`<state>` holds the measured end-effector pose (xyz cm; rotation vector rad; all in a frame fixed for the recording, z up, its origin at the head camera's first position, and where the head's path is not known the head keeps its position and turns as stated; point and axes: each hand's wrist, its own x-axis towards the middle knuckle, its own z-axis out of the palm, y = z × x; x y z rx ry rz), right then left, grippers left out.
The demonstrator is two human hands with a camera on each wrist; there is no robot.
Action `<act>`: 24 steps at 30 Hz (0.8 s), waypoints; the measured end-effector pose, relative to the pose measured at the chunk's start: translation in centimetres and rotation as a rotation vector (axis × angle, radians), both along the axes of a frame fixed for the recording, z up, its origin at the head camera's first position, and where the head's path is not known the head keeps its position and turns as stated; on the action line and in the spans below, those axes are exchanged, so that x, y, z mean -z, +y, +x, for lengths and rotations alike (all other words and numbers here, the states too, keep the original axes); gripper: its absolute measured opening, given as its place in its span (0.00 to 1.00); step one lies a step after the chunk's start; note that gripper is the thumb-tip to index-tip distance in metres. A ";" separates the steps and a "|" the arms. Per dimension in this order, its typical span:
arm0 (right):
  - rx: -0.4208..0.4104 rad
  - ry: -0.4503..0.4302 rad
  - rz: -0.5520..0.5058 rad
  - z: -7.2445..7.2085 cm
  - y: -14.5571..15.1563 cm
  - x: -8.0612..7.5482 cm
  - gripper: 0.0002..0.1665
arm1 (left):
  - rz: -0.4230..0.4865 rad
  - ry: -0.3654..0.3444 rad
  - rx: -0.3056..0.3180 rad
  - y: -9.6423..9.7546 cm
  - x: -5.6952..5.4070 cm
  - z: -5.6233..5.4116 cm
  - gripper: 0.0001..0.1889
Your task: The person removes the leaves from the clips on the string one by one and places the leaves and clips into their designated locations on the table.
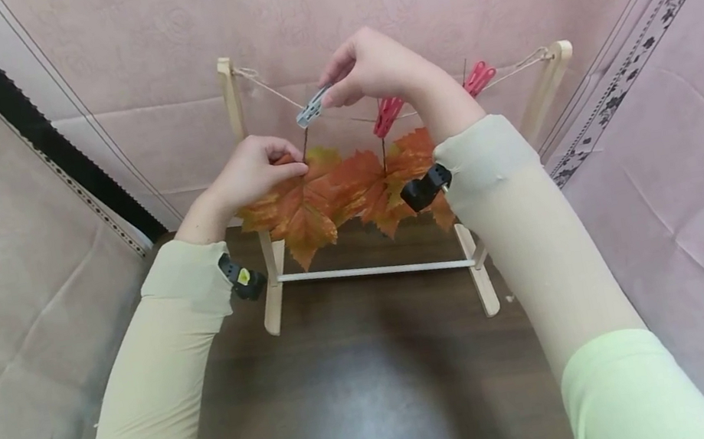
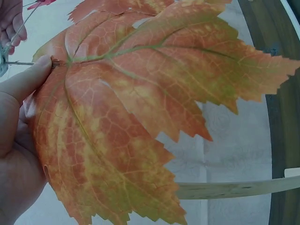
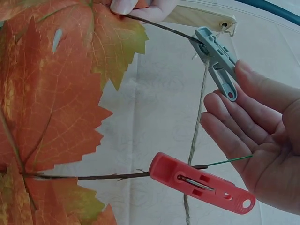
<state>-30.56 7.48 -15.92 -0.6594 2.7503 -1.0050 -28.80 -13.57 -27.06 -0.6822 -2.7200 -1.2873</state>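
Observation:
By its stem base, my left hand [image 1: 256, 169] pinches an orange-yellow artificial maple leaf [image 2: 117, 98]. My right hand [image 1: 372, 72] has its thumb and fingers at the handle ends of a pale blue clothespin [image 3: 214, 61]. That clothespin sits over the leaf's stem and the twine [image 3: 198, 112]. Beside it, a red clothespin [image 3: 201, 183] holds a second leaf's [image 1: 383, 195] stem on the twine. Another red clothespin [image 1: 478, 78] is farther right, partly behind my right arm, with more orange leaf [image 1: 413, 151] below.
A wooden rack carries the twine between its left post [image 1: 232, 100] and right post [image 1: 547, 90]. A white rod [image 1: 374, 270] joins its feet on the dark wooden table [image 1: 367, 395]. Pink cloth [image 1: 153, 35] hangs behind, with cloth panels at both sides.

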 end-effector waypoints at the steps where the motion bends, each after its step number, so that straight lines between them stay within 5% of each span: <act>1: 0.004 0.003 -0.002 0.0 0.0 0.0 0.18 | 0.000 0.003 0.000 0.0 0.0 0.0 0.08; 24: 0.149 0.084 -0.089 0.0 2.3 -0.5 0.16 | -0.053 0.005 -0.024 -0.1 0.4 0.1 0.06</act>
